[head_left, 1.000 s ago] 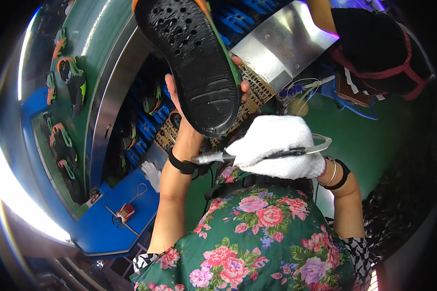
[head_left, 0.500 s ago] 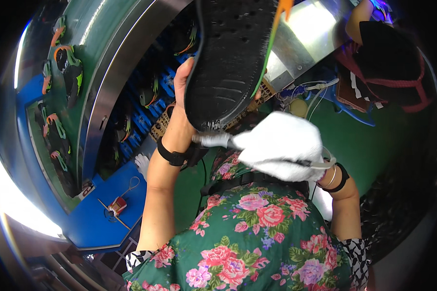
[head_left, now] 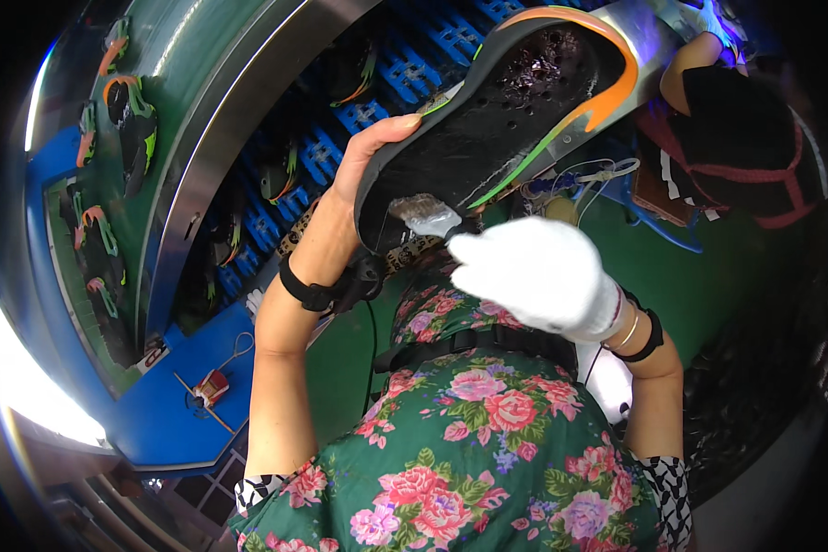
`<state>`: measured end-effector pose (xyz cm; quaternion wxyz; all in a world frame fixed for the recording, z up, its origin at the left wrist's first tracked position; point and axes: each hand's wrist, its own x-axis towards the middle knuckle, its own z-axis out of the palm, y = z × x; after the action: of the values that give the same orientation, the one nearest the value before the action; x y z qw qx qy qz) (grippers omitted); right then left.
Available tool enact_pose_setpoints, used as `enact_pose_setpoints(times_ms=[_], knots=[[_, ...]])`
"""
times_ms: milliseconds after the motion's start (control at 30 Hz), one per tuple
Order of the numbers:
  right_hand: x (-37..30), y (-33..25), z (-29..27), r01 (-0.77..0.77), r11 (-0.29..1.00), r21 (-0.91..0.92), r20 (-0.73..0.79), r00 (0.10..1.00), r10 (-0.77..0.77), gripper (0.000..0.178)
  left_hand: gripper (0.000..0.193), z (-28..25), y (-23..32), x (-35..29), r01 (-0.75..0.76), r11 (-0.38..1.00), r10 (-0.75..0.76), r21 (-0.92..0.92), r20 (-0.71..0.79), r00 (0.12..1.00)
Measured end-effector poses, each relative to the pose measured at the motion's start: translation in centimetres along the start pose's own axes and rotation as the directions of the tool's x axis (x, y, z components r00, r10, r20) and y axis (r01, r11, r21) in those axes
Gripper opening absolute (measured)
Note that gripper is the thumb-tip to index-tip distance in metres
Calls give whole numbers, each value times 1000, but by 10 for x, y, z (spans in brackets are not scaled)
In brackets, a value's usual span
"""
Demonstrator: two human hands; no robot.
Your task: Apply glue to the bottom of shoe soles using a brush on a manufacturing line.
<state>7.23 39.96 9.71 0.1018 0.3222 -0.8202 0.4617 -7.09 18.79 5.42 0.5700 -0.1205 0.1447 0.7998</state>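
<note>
The bare left hand [head_left: 363,170] is raised, its fingers curled around the near edge of a black shoe sole [head_left: 488,120] with an orange and green rim; the thumb tip lies along the sole's edge at the top, and the other fingers are hidden behind the sole, so their spread cannot be told. The sole is tilted with its hollow inner face turned toward the camera, wet and glossy in the middle, and it reaches up and away from those fingers toward the far right. The right hand [head_left: 538,271], in a white knit glove, is closed into a fist around the handle of a brush [head_left: 423,213], whose pale, glue-laden bristles stick out beyond the gloved knuckles and touch the lower end of the sole, just beside the left palm. The gloved fingers are pressed together; the handle itself is hidden inside them. A black band sits on each wrist, and a cable runs down from the left one. Below both hands is the person's floral shirt [head_left: 478,460]. Beyond the left fingers, to the far left, a curved green conveyor [head_left: 170,110] carries more shoe soles [head_left: 133,115] in black, green and orange, with blue racks [head_left: 359,115] between the belt and the held sole. Beyond the right fingers another person's dark cap [head_left: 745,138] shows at the upper right.
</note>
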Motion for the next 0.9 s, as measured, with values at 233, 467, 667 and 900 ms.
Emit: enact_pose_setpoints(times_ms=[233, 467, 667, 900], knots=[[0, -2, 3, -19, 984, 179, -97, 995, 37, 25, 42, -1, 3, -12, 73, 993, -60, 94, -133, 989], [9, 4, 3, -27, 992, 124, -158, 986, 47, 29, 44, -3, 5, -12, 16, 992, 7, 126, -185, 983], [2, -2, 4, -248, 735, 631, -93, 916, 390, 13, 50, -10, -11, -18, -35, 997, 46, 65, -170, 984], [19, 29, -32, -386, 915, 117, -399, 825, 400, 14, 71, -14, -51, -12, -43, 995, 37, -94, -72, 997]])
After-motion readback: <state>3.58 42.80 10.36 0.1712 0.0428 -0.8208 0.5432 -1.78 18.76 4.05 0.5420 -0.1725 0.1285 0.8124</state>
